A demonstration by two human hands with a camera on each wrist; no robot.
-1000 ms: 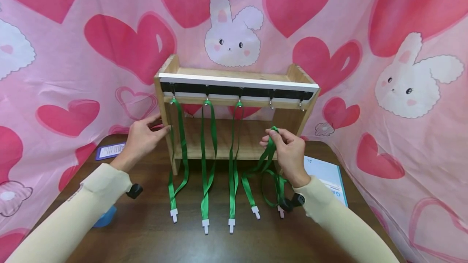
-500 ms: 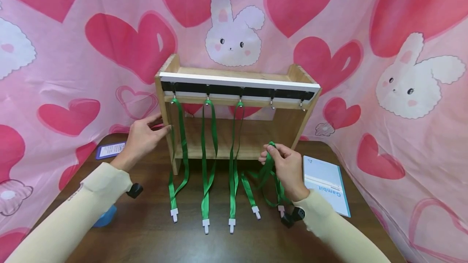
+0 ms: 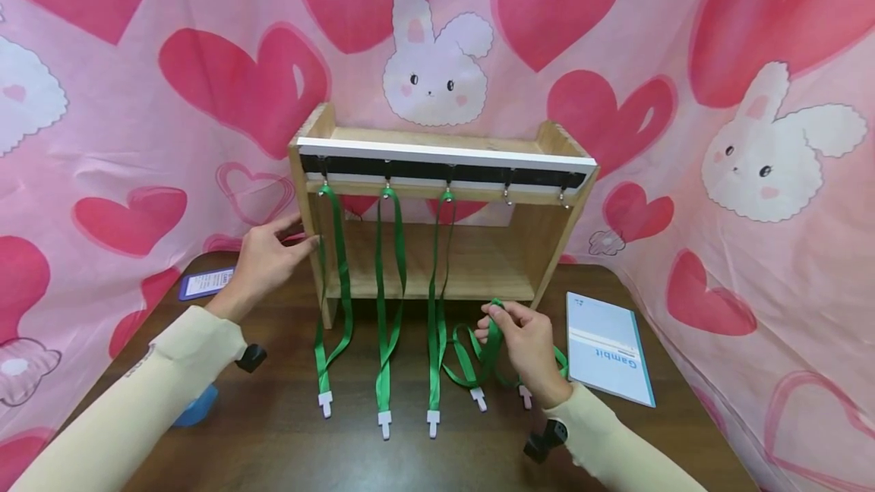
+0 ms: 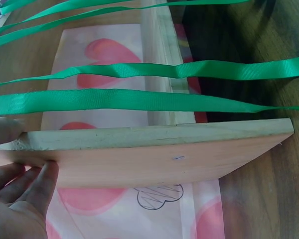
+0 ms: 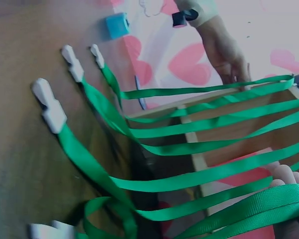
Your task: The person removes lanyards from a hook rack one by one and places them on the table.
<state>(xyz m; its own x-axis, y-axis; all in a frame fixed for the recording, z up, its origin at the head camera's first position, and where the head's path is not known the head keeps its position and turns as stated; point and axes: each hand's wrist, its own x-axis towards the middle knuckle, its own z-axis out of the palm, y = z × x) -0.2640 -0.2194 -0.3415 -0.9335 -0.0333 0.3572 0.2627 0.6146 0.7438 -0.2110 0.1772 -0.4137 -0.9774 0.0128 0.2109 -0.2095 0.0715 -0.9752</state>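
A wooden shelf (image 3: 557,234) carries a hook rail (image 3: 410,166) along its front. Three green lanyards hang from its left hooks: a left one (image 3: 344,272), a middle one (image 3: 400,249) and a right one (image 3: 434,332), white clips downward. Two hooks to the right, including this hook (image 3: 507,193), hold nothing. My left hand (image 3: 269,260) grips the shelf's left side panel (image 4: 139,162), thumb at the front edge, fingers on the outer face. My right hand (image 3: 528,344) pinches the looped top of another green lanyard (image 3: 490,344), low before the shelf; its clip (image 3: 478,399) lies on the table.
Beside my right wrist lies a further green lanyard (image 3: 562,361), partly hidden. A white and blue booklet (image 3: 608,348) is at the right, a blue-framed card (image 3: 206,282) at the left. Under my left forearm sits a blue object (image 3: 197,407). Patterned cloth (image 3: 437,36) surrounds the table.
My right hand has come down and slightly left with the lanyard's loop, whose strap now slackens toward the table. My left hand stays on the panel.
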